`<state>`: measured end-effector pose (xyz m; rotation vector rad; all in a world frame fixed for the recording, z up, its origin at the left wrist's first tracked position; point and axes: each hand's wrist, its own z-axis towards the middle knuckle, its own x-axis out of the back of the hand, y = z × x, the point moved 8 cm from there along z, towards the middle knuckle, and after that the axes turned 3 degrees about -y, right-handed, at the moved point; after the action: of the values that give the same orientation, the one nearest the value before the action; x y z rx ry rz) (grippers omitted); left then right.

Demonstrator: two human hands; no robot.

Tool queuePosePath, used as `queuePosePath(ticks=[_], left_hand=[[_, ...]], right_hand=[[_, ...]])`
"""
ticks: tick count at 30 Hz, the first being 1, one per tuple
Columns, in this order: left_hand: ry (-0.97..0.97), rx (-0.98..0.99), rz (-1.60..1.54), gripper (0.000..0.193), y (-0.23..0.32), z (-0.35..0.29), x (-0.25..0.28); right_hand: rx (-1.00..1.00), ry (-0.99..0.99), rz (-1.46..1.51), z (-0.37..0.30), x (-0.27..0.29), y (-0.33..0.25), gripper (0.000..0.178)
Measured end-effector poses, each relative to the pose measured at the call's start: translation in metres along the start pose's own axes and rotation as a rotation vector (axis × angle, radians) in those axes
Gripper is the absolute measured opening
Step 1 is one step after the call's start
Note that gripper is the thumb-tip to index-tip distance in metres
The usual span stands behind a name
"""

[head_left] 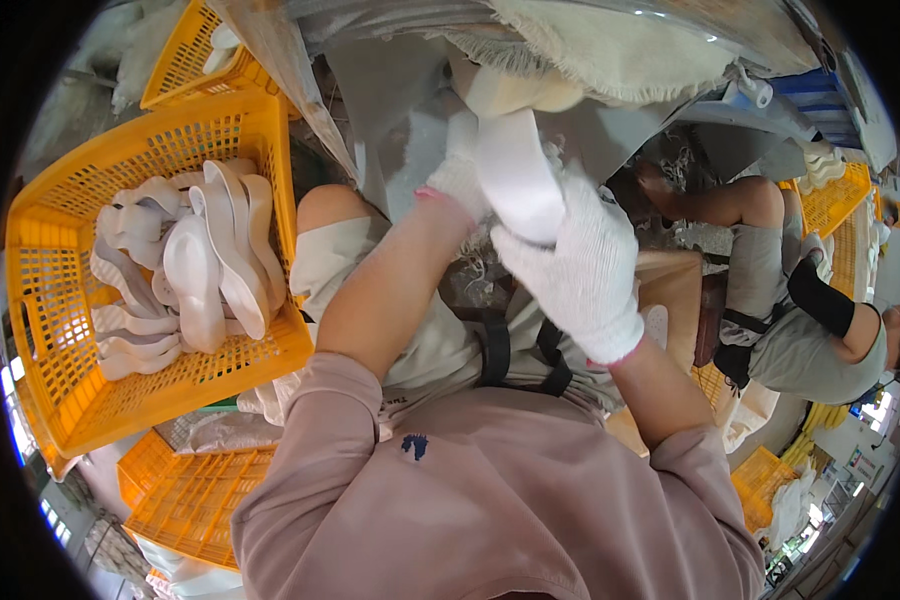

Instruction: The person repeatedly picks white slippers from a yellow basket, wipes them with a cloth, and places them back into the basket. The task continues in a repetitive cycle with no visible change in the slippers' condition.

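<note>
A smooth white shoe sole is held between my two gloved hands, tilted, its far end against a rounded cream pad or wheel. My left hand, in a white knit glove, is closed at the sole's left edge; motion blurs its fingers partly. On the right side my right hand, gloved the same way, wraps the sole's near end, thumb underneath. To my left a yellow crate holds several more white soles, heaped and leaning on each other.
Frayed white cloth hangs over the machine ahead. Another yellow crate stands behind the left one, and an orange crate sits lower left. At right, a seated co-worker works close by. A cardboard box stands beside my right forearm.
</note>
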<state>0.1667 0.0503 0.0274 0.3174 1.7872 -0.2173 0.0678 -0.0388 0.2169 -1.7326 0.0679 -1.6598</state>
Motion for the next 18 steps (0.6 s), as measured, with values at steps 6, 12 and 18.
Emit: queuePosePath(ticks=[6, 12, 18], left_hand=[[0.087, -0.156, 0.155, 0.056, 0.025, 0.001, 0.017], [0.346, -0.060, 0.290, 0.053, 0.033, -0.018, 0.019], [0.036, -0.407, 0.254, 0.060, 0.027, -0.015, -0.014]], right_hand=[[0.142, 0.135, 0.024, 0.044, -0.002, 0.001, 0.057], [0.138, 0.154, 0.236, 0.028, -0.016, 0.018, 0.054], [0.008, 0.169, -0.093, 0.064, -0.041, 0.035, 0.056]])
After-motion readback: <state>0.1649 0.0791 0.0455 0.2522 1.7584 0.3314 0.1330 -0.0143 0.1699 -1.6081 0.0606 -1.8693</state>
